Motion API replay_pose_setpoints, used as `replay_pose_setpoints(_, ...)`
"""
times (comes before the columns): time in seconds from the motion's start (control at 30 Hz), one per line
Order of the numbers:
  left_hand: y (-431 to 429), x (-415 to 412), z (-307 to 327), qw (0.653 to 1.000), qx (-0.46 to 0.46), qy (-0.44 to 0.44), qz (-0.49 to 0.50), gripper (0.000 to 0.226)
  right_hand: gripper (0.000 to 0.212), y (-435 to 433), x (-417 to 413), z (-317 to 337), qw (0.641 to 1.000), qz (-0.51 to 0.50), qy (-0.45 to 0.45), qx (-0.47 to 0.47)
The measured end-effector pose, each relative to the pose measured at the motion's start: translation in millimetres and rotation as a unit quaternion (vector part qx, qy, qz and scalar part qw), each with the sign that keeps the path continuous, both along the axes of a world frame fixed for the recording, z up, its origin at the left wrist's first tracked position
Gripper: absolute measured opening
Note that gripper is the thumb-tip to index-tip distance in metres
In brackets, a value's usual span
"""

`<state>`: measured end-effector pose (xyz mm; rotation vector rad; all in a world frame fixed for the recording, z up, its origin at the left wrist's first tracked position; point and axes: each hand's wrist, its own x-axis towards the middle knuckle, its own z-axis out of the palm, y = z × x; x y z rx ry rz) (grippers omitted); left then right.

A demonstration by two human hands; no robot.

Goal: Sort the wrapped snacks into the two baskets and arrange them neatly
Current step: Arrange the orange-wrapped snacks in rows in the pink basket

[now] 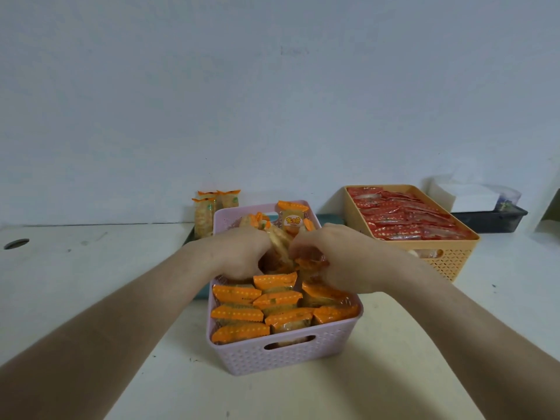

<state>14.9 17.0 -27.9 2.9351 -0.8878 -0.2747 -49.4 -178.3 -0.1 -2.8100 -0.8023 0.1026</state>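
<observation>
A pink woven basket [281, 356] stands on the table in front of me, holding several orange-wrapped snacks [238, 313] set upright in rows at its near end. My left hand [239, 251] and my right hand [336, 256] are both inside the basket's middle, fingers closed on orange-wrapped snacks [280, 241] between them. More orange snacks [292, 218] lie loose at the basket's far end. An orange basket [448, 253] at the right is filled with red-wrapped snacks [403, 218] laid in rows.
Three orange-wrapped snacks [209, 207] stand against the wall behind the pink basket, on a dark tray [189, 237]. A black tray [491, 221] with white paper [466, 195] sits at the far right. A round hole [16, 244] is in the table at the left.
</observation>
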Motion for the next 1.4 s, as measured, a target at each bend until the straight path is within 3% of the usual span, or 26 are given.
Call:
replay_pose_setpoints(0.13,6,-4,11,0.996,-0.065,-0.044,0.032,0.018,0.030,0,-6,3,1.000,0.008,0.008,0.012)
replay_pose_setpoints(0.23,12,-18,24,0.984,-0.165,-0.056,0.041,0.044,0.040,3,-8,-1,1.000,-0.006,-0.014,-0.001)
replay_pose_setpoints(0.3,16,-32,33,0.986,-0.151,-0.071,0.024,0.055,0.042,7,-9,-3,1.000,0.005,-0.011,-0.010)
replay_pose_setpoints(0.47,33,-58,33,0.993,-0.078,-0.081,0.041,0.018,0.033,11,-7,-5,0.999,0.014,-0.041,-0.024)
replay_pose_setpoints(0.57,38,-65,21,0.992,-0.052,-0.102,0.048,0.039,0.027,12,-7,-7,0.999,0.031,-0.041,-0.001)
replay_pose_setpoints(0.73,37,-68,7,0.977,-0.077,-0.198,0.009,0.052,0.026,14,-7,-15,0.996,0.051,-0.028,0.070)
replay_pose_setpoints(0.9,22,-66,2,0.991,-0.005,-0.135,-0.018,0.073,0.019,12,-8,-20,0.983,0.049,-0.050,0.170)
replay_pose_setpoints(1.03,19,-63,3,0.996,-0.041,-0.083,0.009,0.064,0.014,9,-8,-30,0.969,0.016,-0.102,0.224)
replay_pose_setpoints(1.13,18,-62,5,0.998,-0.047,-0.047,0.017,0.060,0.016,0,2,-29,0.932,-0.089,-0.187,0.297)
replay_pose_setpoints(1.2,20,-60,7,0.998,-0.059,-0.028,0.020,0.060,0.019,-6,15,-22,0.928,-0.138,-0.213,0.273)
replay_pose_setpoints(1.3,23,-54,10,0.989,-0.142,-0.035,0.037,0.051,0.032,-4,28,-15,0.959,-0.175,-0.184,0.127)
replay_pose_setpoints(1.4,25,-34,14,0.959,-0.168,-0.207,0.096,0.028,0.049,7,32,-14,0.969,-0.176,-0.175,0.008)
